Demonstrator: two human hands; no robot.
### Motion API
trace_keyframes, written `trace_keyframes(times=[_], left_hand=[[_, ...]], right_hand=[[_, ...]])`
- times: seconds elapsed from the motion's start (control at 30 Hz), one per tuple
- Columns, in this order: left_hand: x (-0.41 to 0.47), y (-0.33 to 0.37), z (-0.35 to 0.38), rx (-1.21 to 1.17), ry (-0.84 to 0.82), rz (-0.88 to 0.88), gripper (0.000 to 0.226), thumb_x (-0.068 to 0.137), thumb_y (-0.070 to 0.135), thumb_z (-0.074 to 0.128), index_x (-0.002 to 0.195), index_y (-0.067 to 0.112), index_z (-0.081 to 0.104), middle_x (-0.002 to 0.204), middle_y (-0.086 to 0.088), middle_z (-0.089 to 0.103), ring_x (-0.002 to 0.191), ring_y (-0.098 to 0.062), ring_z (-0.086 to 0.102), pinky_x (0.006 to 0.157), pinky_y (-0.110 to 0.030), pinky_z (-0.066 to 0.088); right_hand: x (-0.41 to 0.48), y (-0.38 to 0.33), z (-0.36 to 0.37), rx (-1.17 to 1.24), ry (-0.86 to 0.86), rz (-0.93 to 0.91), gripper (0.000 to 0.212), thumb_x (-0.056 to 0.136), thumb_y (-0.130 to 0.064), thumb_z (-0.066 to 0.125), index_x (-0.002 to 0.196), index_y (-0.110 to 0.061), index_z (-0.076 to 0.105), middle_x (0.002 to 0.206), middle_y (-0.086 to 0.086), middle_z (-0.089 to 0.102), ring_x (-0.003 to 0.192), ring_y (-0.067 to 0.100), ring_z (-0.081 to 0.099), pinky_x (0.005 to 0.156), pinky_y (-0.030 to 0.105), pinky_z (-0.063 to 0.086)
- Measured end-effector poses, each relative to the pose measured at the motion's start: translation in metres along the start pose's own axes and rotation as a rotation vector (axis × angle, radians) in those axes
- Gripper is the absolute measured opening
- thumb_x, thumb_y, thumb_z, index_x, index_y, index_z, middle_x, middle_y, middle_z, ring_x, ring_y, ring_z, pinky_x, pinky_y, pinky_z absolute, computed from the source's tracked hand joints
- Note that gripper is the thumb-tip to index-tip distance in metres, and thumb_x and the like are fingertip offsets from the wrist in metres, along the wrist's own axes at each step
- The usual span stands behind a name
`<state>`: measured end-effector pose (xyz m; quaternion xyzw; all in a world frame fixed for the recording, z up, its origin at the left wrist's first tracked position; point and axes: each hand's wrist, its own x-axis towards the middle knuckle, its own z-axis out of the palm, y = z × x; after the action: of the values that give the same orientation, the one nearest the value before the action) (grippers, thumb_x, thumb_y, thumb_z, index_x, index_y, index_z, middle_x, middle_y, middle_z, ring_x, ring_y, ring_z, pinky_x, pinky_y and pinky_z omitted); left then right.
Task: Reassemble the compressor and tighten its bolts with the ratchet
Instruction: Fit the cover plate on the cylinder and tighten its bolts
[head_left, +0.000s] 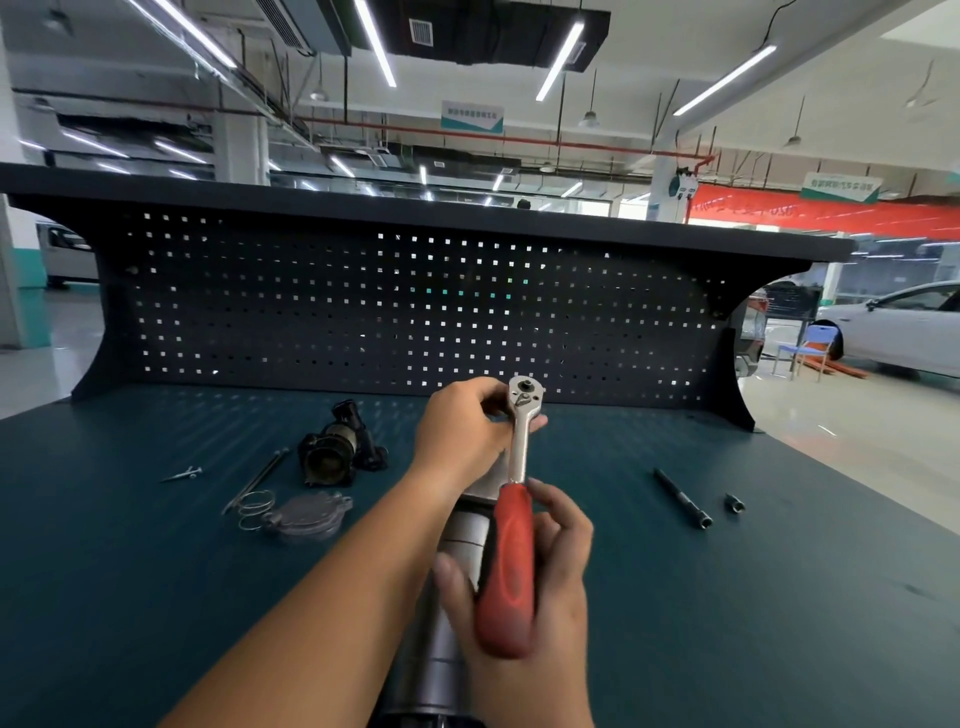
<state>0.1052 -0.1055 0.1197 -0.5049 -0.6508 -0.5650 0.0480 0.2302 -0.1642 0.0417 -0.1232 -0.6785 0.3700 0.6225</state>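
Near the middle of the teal bench (156, 571) I hold the ratchet (519, 460) up off the surface with both hands; my right hand (535, 613) is wrapped around its red handle, thumb on the left side and fingers curled round the right; my left hand (460, 431) reaches in from the left and pinches the chrome head at the far end, fingers curled behind it and the thumb on the near side; the head faces me, and I cannot tell whether a socket is fitted on its back.

Beneath my hands lies the compressor body (462, 535), a silvery cylinder running from the near edge toward the far side, partly hidden by my forearm and the handle.

To the left, well apart from it, a dark housing (335, 449) sits toward the far side; nearer me lies a round cover plate (309, 514) with lugs on its rim, a coil spring (254, 506) just beside it on the left; a long bolt (260, 478) lies slantwise above the spring; a small metal piece (184, 473) lies further left.

To the right lies an extension bar (683, 499), with a small socket (735, 503) near it.

A dark pegboard (415, 306) stands along the far edge; beyond it on the right, a blue chair (810, 348) and a white car (904, 327).
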Motion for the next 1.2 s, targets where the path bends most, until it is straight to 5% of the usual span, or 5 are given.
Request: trace_keyframes(times=[0.27,0.47,0.77,0.93,1.2], left_hand=[[0.0,0.0,-0.002,-0.072,0.009,-0.029,0.017,0.07,0.026,0.083,0.068,0.022,0.067,0.068,0.015,0.068,0.065,0.001,0.061,0.06,-0.018,0.047],[-0.002,0.001,-0.005,-0.036,-0.009,0.007,0.027,0.075,0.017,0.077,0.06,0.032,0.06,0.071,0.019,0.065,0.074,0.005,0.059,0.065,-0.011,0.045],[-0.001,0.002,-0.003,-0.14,-0.038,-0.005,0.013,0.073,0.023,0.08,0.071,0.021,0.068,0.075,0.013,0.069,0.07,0.001,0.063,0.061,-0.005,0.044],[-0.002,0.003,-0.004,-0.089,-0.056,-0.015,0.012,0.075,0.028,0.079,0.075,0.029,0.067,0.075,0.018,0.068,0.069,0.007,0.062,0.063,-0.007,0.046],[-0.003,0.006,-0.005,0.01,-0.05,0.005,0.017,0.074,0.023,0.079,0.067,0.028,0.064,0.074,0.013,0.068,0.08,-0.007,0.064,0.077,-0.036,0.053]], right_hand=[[-0.005,-0.002,-0.001,0.141,0.034,0.042,0.067,0.057,-0.04,0.074,0.119,-0.042,0.051,0.113,-0.029,0.059,0.098,-0.004,0.061,0.079,0.008,0.047],[0.039,0.026,-0.046,0.755,0.476,0.374,0.029,0.093,-0.015,0.041,0.096,-0.027,0.067,0.063,-0.005,0.06,0.049,0.003,0.051,0.043,0.009,0.034],[0.13,0.069,-0.086,0.83,0.273,0.475,0.021,0.093,-0.026,0.047,0.111,-0.023,0.058,0.063,-0.007,0.055,0.048,0.002,0.044,0.041,0.013,0.03],[0.113,0.078,-0.09,0.805,0.321,0.502,0.012,0.081,-0.026,0.058,0.085,-0.019,0.049,0.067,-0.005,0.046,0.047,0.002,0.042,0.041,0.014,0.03],[0.05,0.036,-0.051,0.069,0.391,-0.215,0.024,0.067,-0.031,0.065,0.08,-0.045,0.05,0.075,-0.024,0.051,0.064,-0.006,0.047,0.065,0.008,0.039]])
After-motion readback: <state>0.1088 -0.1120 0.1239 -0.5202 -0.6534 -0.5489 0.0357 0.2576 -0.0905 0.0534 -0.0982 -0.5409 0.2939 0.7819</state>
